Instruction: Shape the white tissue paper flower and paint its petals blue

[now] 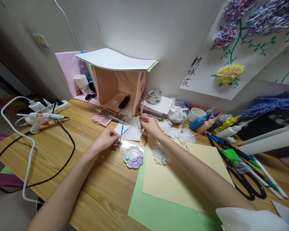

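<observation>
My left hand (pixel 108 139) pinches a slim blue paintbrush (pixel 119 143) between thumb and fingertips, just above the table. A second thin blue brush (pixel 128 130) crosses close by, over a sheet of white paper (pixel 131 134). My right hand (pixel 149 124) reaches to the upper right corner of that paper with its fingers drawn together; whatever lies between them is too small to make out. Below the hands sits a flower-shaped palette (pixel 134 158) with purple and some blue paint. Under my right forearm, a ruffled white paper flower (pixel 161 154) rests on a cream sheet (pixel 168 183).
A green sheet (pixel 144 210) lies under the cream one. Torn white paper pieces (pixel 180 133), paint bottles (pixel 198 122) and black-handled scissors (pixel 247 189) are to the right. At the left lies a glue gun (pixel 42 118) with cables. An open box (pixel 120 86) stands against the wall.
</observation>
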`<action>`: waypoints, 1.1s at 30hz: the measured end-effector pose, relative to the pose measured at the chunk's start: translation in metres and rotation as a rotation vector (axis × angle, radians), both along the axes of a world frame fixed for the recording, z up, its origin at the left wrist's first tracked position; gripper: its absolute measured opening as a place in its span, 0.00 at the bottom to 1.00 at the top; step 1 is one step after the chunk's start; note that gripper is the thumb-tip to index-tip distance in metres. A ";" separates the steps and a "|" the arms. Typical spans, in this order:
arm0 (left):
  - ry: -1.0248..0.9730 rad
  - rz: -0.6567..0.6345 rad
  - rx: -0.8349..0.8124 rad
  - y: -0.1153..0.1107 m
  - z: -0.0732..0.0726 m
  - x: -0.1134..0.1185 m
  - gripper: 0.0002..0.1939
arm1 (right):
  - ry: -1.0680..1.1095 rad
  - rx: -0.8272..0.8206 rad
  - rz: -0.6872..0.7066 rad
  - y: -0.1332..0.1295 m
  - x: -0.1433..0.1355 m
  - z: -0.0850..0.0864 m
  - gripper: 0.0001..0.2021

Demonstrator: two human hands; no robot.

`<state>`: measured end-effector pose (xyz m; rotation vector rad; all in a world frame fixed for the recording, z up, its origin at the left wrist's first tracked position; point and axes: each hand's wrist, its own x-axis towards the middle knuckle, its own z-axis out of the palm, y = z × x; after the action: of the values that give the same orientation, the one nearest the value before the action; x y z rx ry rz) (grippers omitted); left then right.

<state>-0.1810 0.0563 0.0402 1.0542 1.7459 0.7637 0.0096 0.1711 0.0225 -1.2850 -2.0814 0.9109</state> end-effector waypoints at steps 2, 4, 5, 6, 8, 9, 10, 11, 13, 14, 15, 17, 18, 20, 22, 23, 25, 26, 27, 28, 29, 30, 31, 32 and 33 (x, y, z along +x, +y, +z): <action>-0.075 0.015 -0.046 -0.001 0.010 -0.002 0.13 | 0.053 0.012 -0.035 -0.005 0.009 0.008 0.19; -0.121 -0.018 -0.063 -0.003 0.018 -0.004 0.15 | 0.101 0.054 -0.064 -0.015 0.021 0.018 0.16; -0.139 -0.045 -0.063 -0.004 0.021 -0.003 0.16 | 0.131 0.128 -0.083 -0.022 0.027 0.023 0.13; -0.154 -0.073 -0.060 -0.004 0.023 -0.003 0.17 | 0.134 0.209 -0.063 -0.029 0.032 0.027 0.11; -0.192 -0.105 -0.046 -0.006 0.025 0.003 0.18 | 0.089 0.390 0.062 -0.048 0.041 0.034 0.08; -0.219 -0.105 -0.035 -0.006 0.025 0.007 0.19 | 0.059 0.489 0.164 -0.057 0.043 0.036 0.08; -0.253 -0.085 -0.018 -0.007 0.025 0.013 0.19 | 0.034 0.601 0.253 -0.066 0.043 0.037 0.08; -0.293 -0.069 -0.001 -0.009 0.024 0.019 0.20 | 0.005 0.711 0.310 -0.074 0.042 0.037 0.08; -0.339 -0.062 0.023 -0.012 0.023 0.031 0.20 | -0.085 0.867 0.349 -0.087 0.038 0.035 0.09; -0.347 -0.070 0.033 -0.014 0.022 0.037 0.20 | -0.127 0.916 0.351 -0.090 0.036 0.034 0.10; -0.345 -0.082 0.038 -0.016 0.022 0.042 0.20 | -0.159 0.951 0.344 -0.093 0.033 0.032 0.10; -0.329 -0.118 0.039 -0.019 0.021 0.048 0.19 | -0.195 0.992 0.341 -0.094 0.031 0.029 0.10; -0.318 -0.141 0.041 -0.020 0.021 0.050 0.18 | -0.204 1.006 0.348 -0.093 0.030 0.028 0.10; -0.296 -0.172 0.047 -0.021 0.022 0.052 0.17 | -0.219 1.025 0.381 -0.093 0.032 0.028 0.11; -0.277 -0.165 0.049 -0.021 0.022 0.052 0.16 | -0.240 1.027 0.413 -0.094 0.034 0.030 0.11; -0.270 -0.151 0.047 -0.021 0.023 0.052 0.15 | -0.255 1.017 0.419 -0.096 0.036 0.031 0.11; -0.267 -0.134 0.045 -0.021 0.023 0.053 0.15 | -0.293 0.994 0.419 -0.097 0.038 0.034 0.10; -0.267 -0.131 0.047 -0.021 0.024 0.054 0.16 | -0.315 0.984 0.418 -0.098 0.038 0.035 0.10; -0.267 -0.133 0.051 -0.021 0.025 0.055 0.16 | -0.332 0.978 0.420 -0.097 0.039 0.037 0.11; -0.270 -0.141 0.056 -0.021 0.025 0.056 0.17 | -0.339 0.974 0.428 -0.096 0.039 0.038 0.12; -0.276 -0.160 0.064 -0.021 0.026 0.056 0.17 | -0.332 0.970 0.438 -0.095 0.040 0.039 0.12; -0.284 -0.184 0.075 -0.020 0.026 0.055 0.18 | -0.310 0.963 0.440 -0.094 0.041 0.041 0.13; -0.290 -0.211 0.092 -0.018 0.026 0.052 0.19 | -0.266 0.953 0.430 -0.093 0.043 0.043 0.13; -0.286 -0.240 0.116 -0.015 0.024 0.047 0.19 | -0.201 0.935 0.411 -0.092 0.045 0.046 0.12; -0.265 -0.242 0.140 -0.013 0.022 0.041 0.20 | -0.117 0.904 0.374 -0.093 0.047 0.049 0.11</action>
<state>-0.1403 0.0438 0.0619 1.1755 1.3298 0.8392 0.0565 0.0783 0.0712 -0.4840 -2.4132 -0.0435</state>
